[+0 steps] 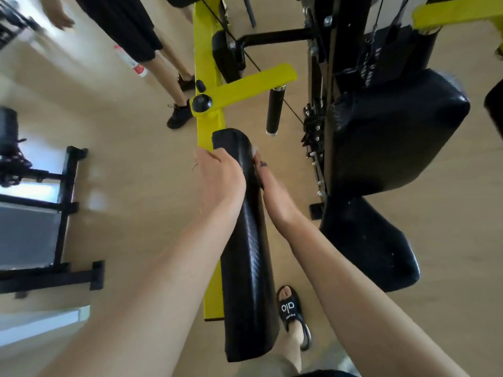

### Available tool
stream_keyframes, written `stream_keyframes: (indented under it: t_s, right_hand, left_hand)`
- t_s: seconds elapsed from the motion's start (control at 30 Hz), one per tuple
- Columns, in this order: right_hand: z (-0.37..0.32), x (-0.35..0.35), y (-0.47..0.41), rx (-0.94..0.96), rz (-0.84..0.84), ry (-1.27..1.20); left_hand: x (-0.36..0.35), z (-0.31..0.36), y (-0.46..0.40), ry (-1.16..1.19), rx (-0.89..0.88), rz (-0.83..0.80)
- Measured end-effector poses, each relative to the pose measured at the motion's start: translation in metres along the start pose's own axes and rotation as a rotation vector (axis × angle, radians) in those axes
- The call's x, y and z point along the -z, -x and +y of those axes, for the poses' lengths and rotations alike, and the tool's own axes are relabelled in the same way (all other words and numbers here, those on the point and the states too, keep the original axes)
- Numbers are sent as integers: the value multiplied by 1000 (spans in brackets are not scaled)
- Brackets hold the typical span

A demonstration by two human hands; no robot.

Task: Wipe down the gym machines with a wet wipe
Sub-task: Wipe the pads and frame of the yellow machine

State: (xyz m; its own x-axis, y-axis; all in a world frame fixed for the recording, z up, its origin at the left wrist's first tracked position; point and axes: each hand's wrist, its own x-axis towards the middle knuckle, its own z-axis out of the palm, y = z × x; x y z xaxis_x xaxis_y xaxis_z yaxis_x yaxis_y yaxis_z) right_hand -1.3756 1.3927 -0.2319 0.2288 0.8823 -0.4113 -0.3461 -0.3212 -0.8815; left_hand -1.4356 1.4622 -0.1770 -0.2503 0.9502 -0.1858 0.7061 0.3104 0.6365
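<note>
— Two bare forearms reach in from six o'clock, and a foot in a black slide sandal (292, 312) stands on the wooden floor (130, 186) beneath them. What are they working on?

— A long black arm pad (246, 254) mounted on the yellow frame bar (206, 112), running from six o'clock up to the centre. The left hand (217, 178) sits at its far end, fingers curled over the pad's left edge, gripping it.

— And the right hand (272, 189)?

— Pressed against the pad's right side, just past centre. A scrap of white, the wet wipe (255, 151), peeks out at its fingertips against the pad. Most of the wipe is hidden, and I cannot tell how the fingers lie round it.

— What's beyond?

— At twelve o'clock from the hands, a yellow cross arm (253, 83) pivots off the frame, with a black knob (202, 102) at the joint and a black cylinder grip (274, 111) hanging from it.

— Off to the right?

— Between two and four o'clock, the big black back pad (397, 131) and seat pad (370, 246) of the machine.

— Anyone else around?

— At eleven o'clock, another person's legs in black shoes (179, 115), just beside the yellow bar. At nine o'clock, a black metal rack (65, 213).
</note>
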Motion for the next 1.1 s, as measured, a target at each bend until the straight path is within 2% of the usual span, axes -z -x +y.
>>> stream_keyframes:
  t_s: [0.2, 0.37, 0.57, 0.67, 0.73, 0.83, 0.93, 1.1]
  right_hand:
    - [12, 0, 67, 34, -70, -9]
    - [-16, 4, -26, 69, -32, 68]
    - [5, -2, -8, 89, 12, -8]
    - [-1, -1, -47, -64, 1, 17]
    - [-2, 2, -73, -163, -17, -84]
    - [14, 4, -89, -148, -45, -214]
    - [33, 4, -85, -291, 14, -359]
    - [51, 1, -42, -426, -101, -465]
  left_hand:
    - [-4, 0, 4, -12, -28, 45]
    - [-3, 3, 8, -83, -9, 37]
    - [0, 3, 9, -149, -9, 42]
    - [0, 4, 9, -171, -10, 35]
    - [-1, 2, 7, -177, -19, 43]
    - [-3, 1, 6, -200, -31, 44]
    - [-2, 1, 6, -226, -49, 45]
    - [-3, 2, 6, -206, -33, 50]
